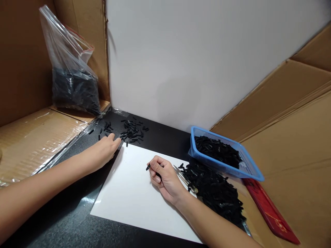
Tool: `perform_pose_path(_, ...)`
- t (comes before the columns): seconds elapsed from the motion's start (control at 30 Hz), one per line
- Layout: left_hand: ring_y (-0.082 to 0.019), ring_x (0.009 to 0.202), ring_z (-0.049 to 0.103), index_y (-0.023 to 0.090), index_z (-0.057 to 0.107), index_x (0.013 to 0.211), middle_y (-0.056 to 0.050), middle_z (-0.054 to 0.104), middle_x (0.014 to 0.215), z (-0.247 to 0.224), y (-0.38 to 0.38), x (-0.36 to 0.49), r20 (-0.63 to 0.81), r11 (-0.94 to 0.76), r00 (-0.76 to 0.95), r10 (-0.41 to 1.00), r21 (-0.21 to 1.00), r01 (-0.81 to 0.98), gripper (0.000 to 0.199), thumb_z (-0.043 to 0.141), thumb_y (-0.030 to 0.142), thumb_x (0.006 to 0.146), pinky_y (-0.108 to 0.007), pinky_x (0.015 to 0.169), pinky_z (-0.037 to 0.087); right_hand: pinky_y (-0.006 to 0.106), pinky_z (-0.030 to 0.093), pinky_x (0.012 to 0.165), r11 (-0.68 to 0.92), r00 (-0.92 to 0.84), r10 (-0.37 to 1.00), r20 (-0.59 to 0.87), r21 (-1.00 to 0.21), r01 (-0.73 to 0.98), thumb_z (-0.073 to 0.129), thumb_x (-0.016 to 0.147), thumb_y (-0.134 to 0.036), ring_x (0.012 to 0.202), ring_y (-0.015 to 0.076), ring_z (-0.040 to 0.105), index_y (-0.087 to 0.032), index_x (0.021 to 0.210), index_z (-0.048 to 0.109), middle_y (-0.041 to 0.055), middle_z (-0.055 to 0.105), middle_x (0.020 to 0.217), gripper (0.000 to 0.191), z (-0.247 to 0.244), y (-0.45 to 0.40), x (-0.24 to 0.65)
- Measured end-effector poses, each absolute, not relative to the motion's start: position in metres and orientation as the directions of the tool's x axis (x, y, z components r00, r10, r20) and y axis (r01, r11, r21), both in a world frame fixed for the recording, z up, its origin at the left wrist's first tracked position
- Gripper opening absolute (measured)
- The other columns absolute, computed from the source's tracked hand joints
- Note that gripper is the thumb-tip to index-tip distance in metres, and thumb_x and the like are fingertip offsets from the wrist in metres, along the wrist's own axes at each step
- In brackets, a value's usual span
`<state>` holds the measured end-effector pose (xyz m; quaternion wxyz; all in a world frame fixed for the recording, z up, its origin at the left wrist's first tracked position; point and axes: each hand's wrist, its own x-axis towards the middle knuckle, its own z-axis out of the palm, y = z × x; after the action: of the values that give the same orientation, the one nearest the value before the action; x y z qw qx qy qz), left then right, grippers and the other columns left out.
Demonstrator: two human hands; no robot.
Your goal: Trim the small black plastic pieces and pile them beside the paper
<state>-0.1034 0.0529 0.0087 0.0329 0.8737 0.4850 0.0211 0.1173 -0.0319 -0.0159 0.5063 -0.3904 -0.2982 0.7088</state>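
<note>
My right hand (pixel 165 177) is closed above the white sheet (pixel 124 196), with a small black piece (pixel 148 167) poking out between thumb and index finger. Something dark also shows under its curled fingers. Farther left, my left hand (pixel 106 150) hovers by the sheet's upper left corner, back up and fingers curled; its fingertips are hidden, so what they hold does not show. Just beyond it, a small group of black pieces (pixel 107 127) and a larger loose pile (pixel 131 130) lie on the dark table. Scissors (pixel 184 178) rest beside my right wrist.
A big black heap (pixel 217 193) lies right of the sheet, below a blue basket (pixel 250 162) holding more pieces. A red flat object (pixel 271 213) lies at far right. A clear bag (pixel 74 89) of dark pieces stands on cardboard (pixel 33 137) at left.
</note>
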Motion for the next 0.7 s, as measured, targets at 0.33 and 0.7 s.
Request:
perform_pose_path(0.33,-0.011,0.062,0.047,0.016,0.059,0.088,0.000,0.054,0.075,0.022,0.036,-0.073,-0.177,0.047,0.437,0.882,0.955,0.292,0.014,0.048,0.012,0.080,-0.021,0.057,0.038,0.015,0.010,0.035,-0.319,-0.199,0.947,-0.253,-0.810,-0.492,0.076,0.072,-0.038,0.037,0.0014,0.024,-0.015,0.072,0.056,-0.0066,0.049,0.050,0.030,-0.015,-0.031,0.118)
perform_pose_path(0.7,-0.007,0.058,0.053,0.010,0.069,0.083,-0.010,0.065,0.081,0.022,0.012,-0.058,-0.521,0.651,0.409,0.749,0.693,-0.310,0.012,0.058,0.007,0.080,-0.013,0.049,0.045,0.015,0.010,0.032,-0.318,-0.233,0.946,-0.228,-0.799,-0.510,0.066,0.079,-0.042,0.036,0.0022,0.028,-0.017,0.065,0.050,-0.0034,0.056,0.054,0.033,-0.014,-0.031,0.116)
